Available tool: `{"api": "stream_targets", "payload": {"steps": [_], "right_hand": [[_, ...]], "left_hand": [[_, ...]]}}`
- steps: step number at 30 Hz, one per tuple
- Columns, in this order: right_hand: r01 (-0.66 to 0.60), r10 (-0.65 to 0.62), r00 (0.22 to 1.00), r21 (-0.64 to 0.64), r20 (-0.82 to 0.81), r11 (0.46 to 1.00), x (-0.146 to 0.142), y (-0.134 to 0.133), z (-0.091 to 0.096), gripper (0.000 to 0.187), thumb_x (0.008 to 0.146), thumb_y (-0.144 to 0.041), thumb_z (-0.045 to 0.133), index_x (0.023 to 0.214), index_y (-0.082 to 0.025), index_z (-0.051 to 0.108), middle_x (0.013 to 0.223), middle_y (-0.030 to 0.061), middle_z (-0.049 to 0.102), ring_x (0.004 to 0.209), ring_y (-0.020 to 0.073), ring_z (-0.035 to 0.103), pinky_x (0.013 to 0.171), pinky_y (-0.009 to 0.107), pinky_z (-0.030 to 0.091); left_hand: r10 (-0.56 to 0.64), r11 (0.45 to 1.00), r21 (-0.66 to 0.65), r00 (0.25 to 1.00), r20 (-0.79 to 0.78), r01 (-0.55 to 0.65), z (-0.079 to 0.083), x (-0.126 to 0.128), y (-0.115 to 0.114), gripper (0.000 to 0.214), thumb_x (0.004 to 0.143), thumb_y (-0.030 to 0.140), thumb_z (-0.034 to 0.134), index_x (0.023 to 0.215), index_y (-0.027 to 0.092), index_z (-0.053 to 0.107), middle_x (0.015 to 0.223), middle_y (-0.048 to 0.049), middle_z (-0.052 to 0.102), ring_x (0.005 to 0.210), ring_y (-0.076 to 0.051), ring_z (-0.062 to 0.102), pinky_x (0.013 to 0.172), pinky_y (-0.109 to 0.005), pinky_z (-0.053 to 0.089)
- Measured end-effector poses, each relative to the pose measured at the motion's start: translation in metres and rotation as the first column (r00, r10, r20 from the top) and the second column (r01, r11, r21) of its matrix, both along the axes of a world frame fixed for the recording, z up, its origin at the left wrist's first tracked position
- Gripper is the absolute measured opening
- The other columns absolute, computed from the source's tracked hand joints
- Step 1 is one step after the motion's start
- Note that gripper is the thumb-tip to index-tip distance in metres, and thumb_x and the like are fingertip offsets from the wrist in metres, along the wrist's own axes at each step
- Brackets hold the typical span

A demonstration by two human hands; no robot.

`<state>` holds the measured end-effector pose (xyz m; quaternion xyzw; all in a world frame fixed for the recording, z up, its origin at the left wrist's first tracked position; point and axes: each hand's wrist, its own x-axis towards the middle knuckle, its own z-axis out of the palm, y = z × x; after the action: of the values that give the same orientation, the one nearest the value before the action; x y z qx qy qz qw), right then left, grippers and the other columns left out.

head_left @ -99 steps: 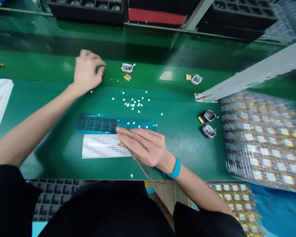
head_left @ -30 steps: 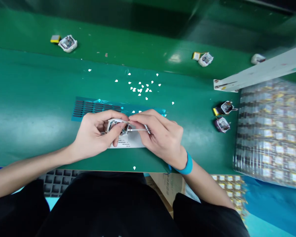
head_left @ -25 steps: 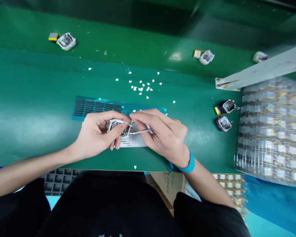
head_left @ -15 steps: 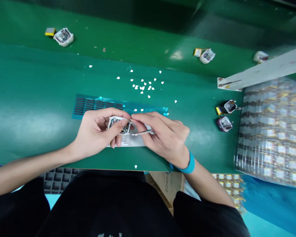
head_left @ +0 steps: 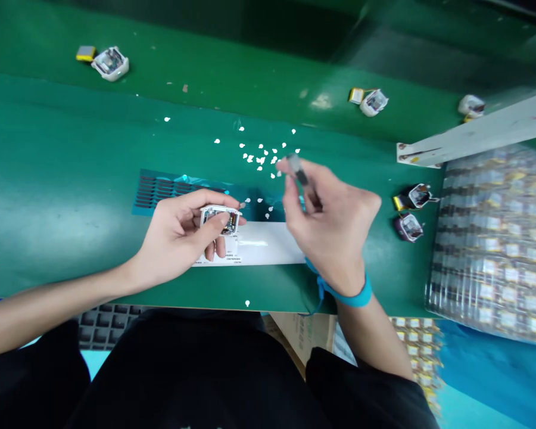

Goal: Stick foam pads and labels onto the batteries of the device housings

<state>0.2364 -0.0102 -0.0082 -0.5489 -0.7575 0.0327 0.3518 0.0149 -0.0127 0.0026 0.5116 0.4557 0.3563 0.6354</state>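
Observation:
My left hand (head_left: 174, 238) is closed around a white watch case (head_left: 204, 218), its open side up with circuitry showing; the thumb lies across it. A small pale bit sticks out by the index fingertip. My right hand (head_left: 335, 214) is closed on slim grey tweezers (head_left: 300, 174), smeared by motion. Its thumb and index fingertips are beside the scattered small white round tabbed pieces (head_left: 259, 161); whether they pinch one I cannot tell. Below both hands lies a white printed strip (head_left: 274, 244). Behind my left hand is a blue film sheet (head_left: 138, 205) with rows of dark strips.
Watch cases with batteries lie at the back, one white case (head_left: 111, 64) left and another (head_left: 374, 102) right. A black case (head_left: 418, 195) and a purple case (head_left: 410, 227) sit at right, beside stacked clear trays (head_left: 486, 238). A white metal post (head_left: 473, 128) slants above them.
My right hand has moved away from the watch case, up and right to the scattered white pieces, with the tweezers turned upward. My left hand still holds the case, almost in place.

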Motion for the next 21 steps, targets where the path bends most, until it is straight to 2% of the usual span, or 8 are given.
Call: {"api": "stream_targets", "payload": {"steps": [2,3,6,8,11,16,21], "right_hand": [[0.047,-0.048,0.999,0.026,0.023,0.999,0.007,0.006,-0.001,0.036,0.098,-0.011,0.058,0.13,-0.024,0.069,0.108,0.0024,0.082,0.069,0.0148,0.075,0.068,0.029,0.062],[0.026,-0.028,0.999,0.045,0.037,0.999,0.009,0.007,-0.002,0.037,0.099,-0.011,0.058,0.132,-0.025,0.068,0.113,0.0024,0.082,0.071,0.0149,0.076,0.068,0.029,0.063],[-0.176,0.166,0.978,0.07,0.13,0.982,0.007,0.003,-0.001,0.035,0.1,-0.011,0.061,0.131,-0.025,0.067,0.121,-0.0001,0.08,0.088,0.0152,0.08,0.069,0.024,0.064],[-0.305,0.282,0.935,0.085,0.213,0.949,0.003,-0.003,-0.001,0.032,0.1,-0.008,0.06,0.128,-0.023,0.068,0.121,-0.0009,0.08,0.096,0.0137,0.08,0.067,0.02,0.063],[-0.406,0.36,0.883,0.104,0.3,0.908,0.001,-0.009,-0.001,0.03,0.102,-0.005,0.052,0.124,-0.017,0.068,0.119,0.0023,0.081,0.093,0.0131,0.08,0.064,0.02,0.062],[-0.425,0.384,0.869,0.072,0.312,0.902,0.002,-0.012,0.001,0.036,0.102,-0.006,0.045,0.126,-0.017,0.07,0.118,0.0049,0.081,0.088,0.0144,0.08,0.064,0.022,0.064],[-0.457,0.42,0.86,0.071,0.289,0.887,-0.006,-0.015,0.004,0.035,0.103,-0.005,0.041,0.119,-0.01,0.071,0.116,0.0098,0.081,0.092,0.0147,0.081,0.067,0.022,0.064]], "left_hand": [[0.002,1.0,-0.004,1.0,0.02,-0.001,0.0,-0.001,0.001,0.012,0.093,0.024,0.071,0.103,0.018,0.073,0.071,-0.0024,0.076,0.048,-0.015,0.068,0.041,-0.023,0.055],[0.0,1.0,-0.01,1.0,0.031,0.001,0.0,-0.001,0.001,0.012,0.094,0.024,0.071,0.104,0.018,0.072,0.071,-0.0024,0.075,0.048,-0.015,0.068,0.04,-0.023,0.055],[-0.002,0.999,-0.037,0.997,0.071,0.005,0.001,0.0,0.001,0.012,0.092,0.021,0.07,0.103,0.018,0.068,0.076,-0.0026,0.077,0.047,-0.014,0.068,0.039,-0.023,0.055],[-0.012,0.998,-0.054,0.996,0.087,0.017,0.0,0.0,0.001,0.012,0.09,0.018,0.07,0.101,0.018,0.066,0.068,0.0004,0.073,0.044,-0.014,0.067,0.039,-0.022,0.055],[-0.024,0.996,-0.079,0.996,0.086,0.031,-0.001,0.001,0.0,0.011,0.09,0.018,0.069,0.098,0.02,0.063,0.06,0.0037,0.067,0.044,-0.015,0.067,0.039,-0.022,0.055],[-0.021,0.998,-0.059,0.999,0.05,0.024,-0.003,0.002,-0.001,0.014,0.091,0.023,0.071,0.097,0.022,0.059,0.066,0.0035,0.068,0.046,-0.016,0.069,0.041,-0.024,0.055],[-0.037,0.998,-0.046,0.995,0.088,0.041,-0.005,0.004,-0.006,0.023,0.09,0.019,0.072,0.094,0.024,0.05,0.064,0.0056,0.067,0.048,-0.015,0.07,0.044,-0.022,0.055]]}}
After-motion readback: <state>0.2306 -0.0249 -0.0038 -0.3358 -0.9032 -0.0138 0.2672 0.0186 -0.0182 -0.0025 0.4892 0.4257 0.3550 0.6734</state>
